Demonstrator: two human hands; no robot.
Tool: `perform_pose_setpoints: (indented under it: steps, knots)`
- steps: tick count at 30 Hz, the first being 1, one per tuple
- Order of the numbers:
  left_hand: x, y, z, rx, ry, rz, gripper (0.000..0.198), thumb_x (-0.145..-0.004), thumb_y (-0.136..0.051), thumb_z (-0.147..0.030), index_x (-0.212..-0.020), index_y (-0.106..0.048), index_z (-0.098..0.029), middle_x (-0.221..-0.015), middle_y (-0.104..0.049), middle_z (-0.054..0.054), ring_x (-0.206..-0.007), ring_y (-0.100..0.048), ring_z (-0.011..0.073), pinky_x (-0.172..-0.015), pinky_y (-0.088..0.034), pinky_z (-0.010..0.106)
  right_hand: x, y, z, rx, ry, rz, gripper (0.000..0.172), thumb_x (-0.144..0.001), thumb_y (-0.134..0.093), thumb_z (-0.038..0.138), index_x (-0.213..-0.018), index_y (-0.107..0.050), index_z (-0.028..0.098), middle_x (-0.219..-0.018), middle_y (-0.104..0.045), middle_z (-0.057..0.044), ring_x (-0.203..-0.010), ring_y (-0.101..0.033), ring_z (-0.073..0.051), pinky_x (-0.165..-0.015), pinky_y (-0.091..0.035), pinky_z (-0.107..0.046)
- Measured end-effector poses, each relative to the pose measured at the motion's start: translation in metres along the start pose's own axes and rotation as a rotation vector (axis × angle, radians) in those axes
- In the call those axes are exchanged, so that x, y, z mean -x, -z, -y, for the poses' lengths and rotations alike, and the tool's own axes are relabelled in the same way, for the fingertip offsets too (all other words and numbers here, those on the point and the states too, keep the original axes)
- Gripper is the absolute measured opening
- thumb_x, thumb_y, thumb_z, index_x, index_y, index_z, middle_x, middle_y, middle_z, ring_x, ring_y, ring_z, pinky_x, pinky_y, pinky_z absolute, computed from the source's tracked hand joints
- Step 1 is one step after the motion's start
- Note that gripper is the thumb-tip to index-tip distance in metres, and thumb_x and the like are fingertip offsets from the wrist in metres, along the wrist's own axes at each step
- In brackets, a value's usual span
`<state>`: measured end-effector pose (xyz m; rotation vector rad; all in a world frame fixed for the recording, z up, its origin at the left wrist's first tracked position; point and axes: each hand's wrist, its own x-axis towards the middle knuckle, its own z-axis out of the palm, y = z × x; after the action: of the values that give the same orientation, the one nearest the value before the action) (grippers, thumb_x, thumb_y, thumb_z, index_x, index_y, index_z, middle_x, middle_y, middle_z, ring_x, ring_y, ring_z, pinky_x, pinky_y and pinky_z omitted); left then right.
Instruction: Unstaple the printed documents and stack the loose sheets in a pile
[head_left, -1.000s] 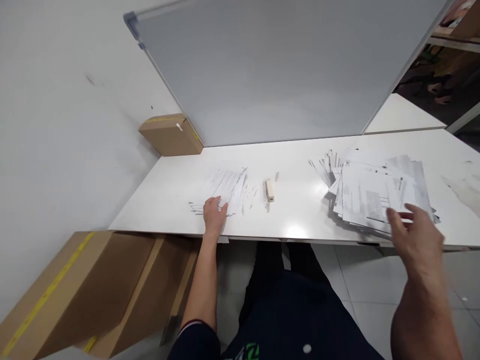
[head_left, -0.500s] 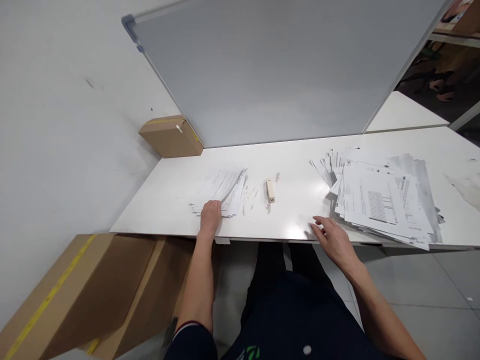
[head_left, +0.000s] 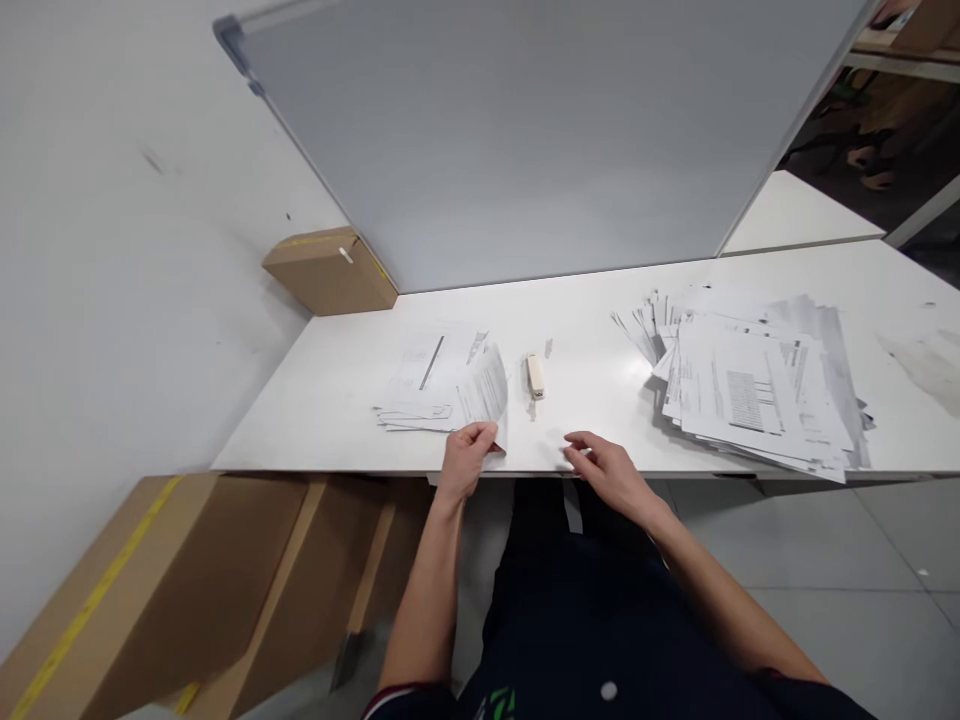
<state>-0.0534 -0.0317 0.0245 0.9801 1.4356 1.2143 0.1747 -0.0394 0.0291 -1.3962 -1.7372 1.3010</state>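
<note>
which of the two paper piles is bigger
The right pile, a thick, widely spread heap of many sheets; the left pile is smaller and thinner, with the left hand gripping a curled sheet at its right edge.

A white wall fills the left side. A big grey board stands up top, behind the shiny white worktop. Grey floor tiles show at lower right.

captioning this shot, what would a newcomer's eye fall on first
Probably the large whiteboard, filling the top of the view behind the white table. Next, the messy heap of printed papers on the table's right, and the smaller stack on its left, where the left hand grips a curled sheet. Between the piles sits a small cream stapler, with the empty right hand nearby.
</note>
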Motion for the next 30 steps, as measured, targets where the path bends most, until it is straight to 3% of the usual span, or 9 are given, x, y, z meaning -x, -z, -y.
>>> perform_pose_setpoints:
  steps: [4, 8, 17, 30]
  knots:
    - [0.013, -0.029, 0.013, 0.093, 0.075, 0.143, 0.025, -0.066, -0.064, -0.038, -0.068, -0.063, -0.013, -0.057, -0.057, -0.001, -0.054, -0.052, 0.0101, -0.057, -0.043, 0.023, -0.012, -0.016, 0.0, -0.353, -0.122, 0.113, 0.042, -0.082, -0.044, 0.048, -0.111, -0.049, 0.019, -0.094, -0.06, -0.006, -0.069, -0.061, -0.014, -0.066, -0.051, -0.029]
    - [0.018, -0.043, 0.019, 0.146, 0.136, 0.186, 0.025, -0.062, -0.068, -0.036, -0.069, -0.062, -0.012, -0.059, -0.059, 0.0, -0.054, -0.053, 0.0091, -0.057, -0.043, 0.023, -0.018, -0.027, -0.005, -0.579, -0.213, 0.158, 0.04, -0.081, -0.045, 0.048, -0.106, -0.05, 0.017, -0.095, -0.058, -0.007, -0.068, -0.061, -0.012, -0.067, -0.053, -0.028]
    - [0.015, -0.039, 0.014, 0.149, 0.243, 0.278, 0.027, -0.061, -0.07, -0.036, -0.067, -0.06, -0.011, -0.054, -0.057, -0.001, -0.05, -0.052, 0.0075, -0.054, -0.042, 0.022, -0.02, -0.028, -0.005, -0.736, -0.305, 0.174, 0.027, -0.081, -0.049, 0.042, -0.09, -0.054, 0.017, -0.085, -0.057, -0.005, -0.064, -0.062, -0.011, -0.06, -0.054, -0.024]
    - [0.009, -0.032, 0.011, 0.239, 0.323, 0.375, 0.028, -0.06, -0.071, -0.025, -0.08, -0.056, -0.014, -0.062, -0.058, -0.002, -0.057, -0.056, 0.0086, -0.062, -0.048, 0.026, -0.025, -0.03, -0.013, -0.688, -0.303, 0.18, 0.024, -0.08, -0.051, 0.041, -0.082, -0.054, 0.017, -0.082, -0.058, -0.003, -0.061, -0.062, -0.01, -0.056, -0.054, -0.021]
